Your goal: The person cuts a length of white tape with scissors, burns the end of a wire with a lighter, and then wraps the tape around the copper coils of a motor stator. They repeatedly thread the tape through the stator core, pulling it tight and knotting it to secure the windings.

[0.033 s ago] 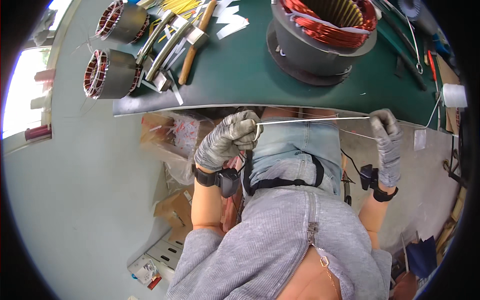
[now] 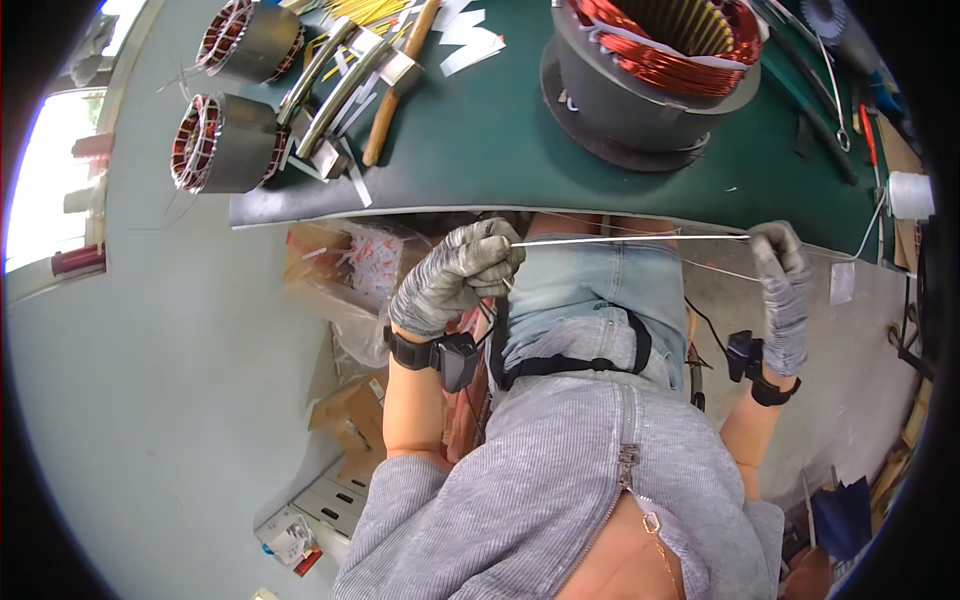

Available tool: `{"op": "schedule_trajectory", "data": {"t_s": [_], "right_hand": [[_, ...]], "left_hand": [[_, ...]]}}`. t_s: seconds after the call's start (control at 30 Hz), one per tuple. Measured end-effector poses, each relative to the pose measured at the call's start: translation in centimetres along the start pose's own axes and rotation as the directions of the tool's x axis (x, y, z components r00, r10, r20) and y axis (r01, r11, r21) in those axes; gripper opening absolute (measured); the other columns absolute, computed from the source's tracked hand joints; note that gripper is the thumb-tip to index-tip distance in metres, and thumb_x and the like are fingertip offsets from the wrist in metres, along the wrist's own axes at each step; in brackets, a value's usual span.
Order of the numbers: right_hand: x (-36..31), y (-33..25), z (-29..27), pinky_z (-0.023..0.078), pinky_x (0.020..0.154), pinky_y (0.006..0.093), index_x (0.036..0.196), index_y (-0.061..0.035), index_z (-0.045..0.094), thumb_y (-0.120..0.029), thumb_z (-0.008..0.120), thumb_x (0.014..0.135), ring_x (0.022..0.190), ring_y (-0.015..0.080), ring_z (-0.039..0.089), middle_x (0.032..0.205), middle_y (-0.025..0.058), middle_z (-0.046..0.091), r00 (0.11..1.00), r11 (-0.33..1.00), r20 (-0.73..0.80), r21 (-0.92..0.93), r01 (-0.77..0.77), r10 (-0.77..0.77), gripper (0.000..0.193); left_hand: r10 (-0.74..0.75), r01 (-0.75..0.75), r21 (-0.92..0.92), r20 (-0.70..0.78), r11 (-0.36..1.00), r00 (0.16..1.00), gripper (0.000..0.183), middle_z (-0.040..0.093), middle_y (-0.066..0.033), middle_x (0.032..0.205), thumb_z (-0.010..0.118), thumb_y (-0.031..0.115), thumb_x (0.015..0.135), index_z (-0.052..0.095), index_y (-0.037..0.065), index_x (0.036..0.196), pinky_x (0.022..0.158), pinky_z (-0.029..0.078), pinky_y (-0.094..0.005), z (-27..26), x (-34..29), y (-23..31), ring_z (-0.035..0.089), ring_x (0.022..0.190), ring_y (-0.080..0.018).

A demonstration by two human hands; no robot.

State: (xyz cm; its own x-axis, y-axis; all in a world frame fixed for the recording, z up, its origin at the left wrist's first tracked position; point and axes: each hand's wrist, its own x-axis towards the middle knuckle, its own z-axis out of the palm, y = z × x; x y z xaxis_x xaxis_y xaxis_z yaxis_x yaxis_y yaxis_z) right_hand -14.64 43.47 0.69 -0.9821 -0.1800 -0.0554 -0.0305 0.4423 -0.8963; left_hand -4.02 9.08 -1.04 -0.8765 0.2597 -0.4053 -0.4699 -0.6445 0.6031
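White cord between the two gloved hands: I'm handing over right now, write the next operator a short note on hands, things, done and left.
Left hand: gloved, fist shut on one end of the white cord.
Right hand: gloved, pinching the other end; the cord runs taut and level between them, just off the front edge of the green bench.
On the bench: large wound stator ahead, two small stators far left, wooden-handled tool, white spool far right.
Done: cord stretched out. Left: the cord touches no stator yet.

Knit cloth gloves, grey – stator (image 2: 655, 70) w/ glossy copper windings – matt green bench (image 2: 480, 140)
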Motion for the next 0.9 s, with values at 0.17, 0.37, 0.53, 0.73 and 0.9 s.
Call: {"op": "schedule_trajectory", "data": {"t_s": [0.17, 0.37, 0.53, 0.73, 0.9], "right_hand": [[-0.1, 1.3, -1.7, 0.037, 0.065, 0.0206, 0.086, -0.0063, 0.060, -0.010, 0.058, 0.084, 0.071, 0.0046, 0.042, 0.078, -0.0045, 0.051, 0.999, 0.999, 0.002, -0.017, -0.044, 0.044, 0.005], [-1.5, 2.3, -4.9, 0.043, 0.075, 0.0245, 0.093, -0.0048, 0.063, -0.009, 0.059, 0.080, 0.084, 0.0116, 0.055, 0.091, 0.0015, 0.062, 0.979, 0.904, 0.199, -0.406, 0.132, -0.053, 0.014], [-1.5, 15.0, -19.9, 0.039, 0.096, 0.0321, 0.111, -0.0022, 0.061, -0.012, 0.051, 0.091, 0.106, 0.0211, 0.055, 0.114, 0.0081, 0.060, 0.985, 0.944, 0.091, -0.310, -0.110, 0.145, 0.024], [-0.9, 27.4, -31.9, 0.038, 0.097, 0.0311, 0.120, -0.0013, 0.053, -0.019, 0.047, 0.094, 0.110, 0.0200, 0.052, 0.120, 0.0076, 0.057, 0.963, 0.816, -0.212, -0.520, -0.253, 0.163, 0.032], [-4.3, 30.2, -42.5, 0.036, 0.099, 0.0303, 0.127, -0.0006, 0.047, -0.026, 0.043, 0.096, 0.113, 0.0191, 0.049, 0.125, 0.0072, 0.054, 0.910, 0.805, -0.409, -0.516, -0.292, 0.067, 0.040]], "left_hand": [[0.021, -0.021, 0.057, 0.000, 0.998, 1.000, 0.024, 0.039, 0.0047, 0.065, 0.059, 0.025, 0.090, 0.053, 0.002, 0.090, 0.049, 0.028, -0.0184, -1.6, -1.4, 0.9, 0.030, 0.054, -0.0035], [0.620, -0.205, 0.731, -0.357, 0.651, 0.699, 0.012, 0.045, 0.0050, 0.072, 0.058, 0.018, 0.089, 0.055, 0.006, 0.088, 0.050, 0.029, -0.0186, -3.0, -3.1, 1.9, 0.034, 0.057, -0.0023], [0.920, 0.146, 0.936, -0.345, 0.321, 0.187, 0.022, 0.064, -0.0123, 0.099, 0.053, 0.010, 0.092, 0.058, 0.002, 0.111, 0.084, 0.045, -0.0272, -15.1, -10.7, 9.0, 0.056, 0.088, -0.0166], [0.935, 0.499, 0.814, -0.353, 0.297, 0.019, 0.015, 0.059, -0.0035, 0.079, 0.055, 0.015, 0.089, 0.060, 0.000, 0.089, 0.066, 0.043, -0.0261, -32.4, -20.0, 17.2, 0.049, 0.069, -0.0144], [0.827, 0.483, 0.794, -0.518, 0.370, 0.219, 0.026, 0.061, -0.0099, 0.093, 0.050, 0.021, 0.090, 0.060, 0.000, 0.101, 0.077, 0.044, -0.0313, -41.8, -20.9, 15.9, 0.053, 0.084, -0.0188]]}}
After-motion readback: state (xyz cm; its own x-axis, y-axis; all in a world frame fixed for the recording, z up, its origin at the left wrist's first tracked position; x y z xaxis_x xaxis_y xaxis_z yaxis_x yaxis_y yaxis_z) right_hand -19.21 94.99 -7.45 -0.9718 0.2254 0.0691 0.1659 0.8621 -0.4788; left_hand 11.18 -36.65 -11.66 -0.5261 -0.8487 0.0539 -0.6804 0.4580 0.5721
